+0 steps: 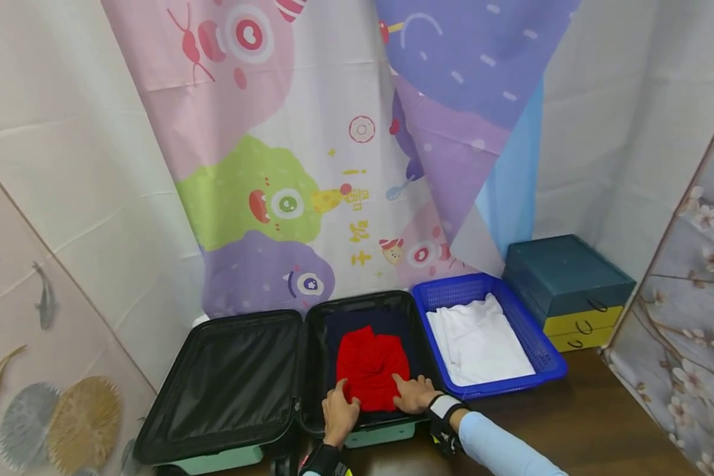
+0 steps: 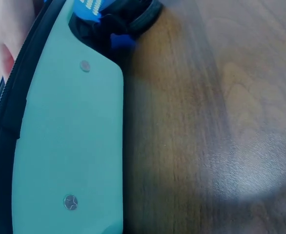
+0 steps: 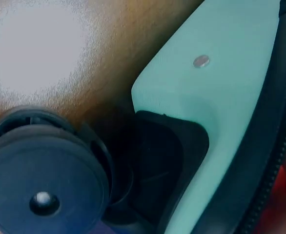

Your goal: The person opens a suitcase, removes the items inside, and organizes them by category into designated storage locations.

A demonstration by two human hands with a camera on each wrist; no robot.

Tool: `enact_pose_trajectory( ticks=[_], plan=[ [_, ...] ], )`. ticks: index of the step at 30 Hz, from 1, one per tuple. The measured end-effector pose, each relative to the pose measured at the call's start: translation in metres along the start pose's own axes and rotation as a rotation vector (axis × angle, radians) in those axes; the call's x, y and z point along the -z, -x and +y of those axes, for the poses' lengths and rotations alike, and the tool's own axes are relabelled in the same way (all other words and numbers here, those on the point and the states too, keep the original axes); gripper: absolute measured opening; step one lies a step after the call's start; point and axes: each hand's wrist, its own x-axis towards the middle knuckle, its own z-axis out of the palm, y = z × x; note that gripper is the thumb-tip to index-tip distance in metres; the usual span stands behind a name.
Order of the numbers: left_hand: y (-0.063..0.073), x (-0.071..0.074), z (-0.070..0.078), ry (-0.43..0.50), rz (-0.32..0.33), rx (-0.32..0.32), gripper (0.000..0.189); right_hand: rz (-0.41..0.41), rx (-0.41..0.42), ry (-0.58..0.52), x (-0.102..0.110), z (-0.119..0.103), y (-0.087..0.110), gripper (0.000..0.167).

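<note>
A folded red garment (image 1: 373, 367) lies on dark cloth (image 1: 357, 320) in the right half of an open suitcase (image 1: 309, 370). At the garment's near left corner is my left hand (image 1: 340, 415), thumb and forefinger apart at the cloth. My right hand (image 1: 418, 395) touches the near right side, its thumb and forefinger spread over the red fabric. Only slivers of the hands show in the wrist views, past the suitcase's zipped edge. Both wrist views mostly show its mint-green shell (image 2: 70, 136), with a black wheel (image 3: 45, 180) in the right one.
Right of the suitcase, a blue plastic basket (image 1: 547, 370) holds folded white clothes (image 1: 482, 340). Behind it stands a dark green box (image 1: 571, 274) with yellow drawers (image 1: 583, 327). The suitcase's other half (image 1: 226, 383) lies open on the left. A patterned curtain (image 1: 357, 165) hangs behind the wooden table (image 1: 583, 423).
</note>
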Motion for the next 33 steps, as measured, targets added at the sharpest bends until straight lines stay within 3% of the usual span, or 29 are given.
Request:
enact_pose_trajectory(
  ticks=[4,8,11,13,16,19,22,27,33],
  plan=[
    [0.001,0.002,-0.001,0.007,0.022,-0.055,0.043,0.030,0.009,-0.023,-0.003,0.001,-0.003,0.052],
    [-0.001,0.002,-0.005,0.043,0.029,-0.098,0.047,0.134,0.042,-0.079,-0.009,0.006,-0.012,0.043],
    [-0.002,0.003,-0.007,0.100,0.005,-0.073,0.046,0.242,0.077,-0.144,-0.012,0.010,-0.017,0.030],
    [-0.002,0.004,-0.006,0.127,-0.025,-0.034,0.043,0.266,0.082,-0.188,-0.011,0.010,-0.017,0.024],
    [-0.002,0.008,-0.003,0.160,-0.085,0.022,0.038,0.189,0.064,-0.232,-0.008,0.009,-0.014,0.024],
    [-0.002,0.009,-0.003,0.145,-0.111,0.021,0.036,0.039,0.020,-0.212,-0.005,0.005,-0.011,0.028],
    [-0.001,0.008,-0.004,0.117,-0.102,0.007,0.035,-0.032,0.001,-0.190,-0.004,0.002,-0.010,0.037],
    [-0.002,0.007,-0.002,0.118,-0.091,0.012,0.031,0.067,0.061,-0.239,0.000,-0.001,-0.013,0.032],
    [-0.002,0.007,0.000,0.189,-0.041,0.035,0.022,0.197,0.112,-0.388,-0.004,0.000,-0.018,0.018]
  ],
)
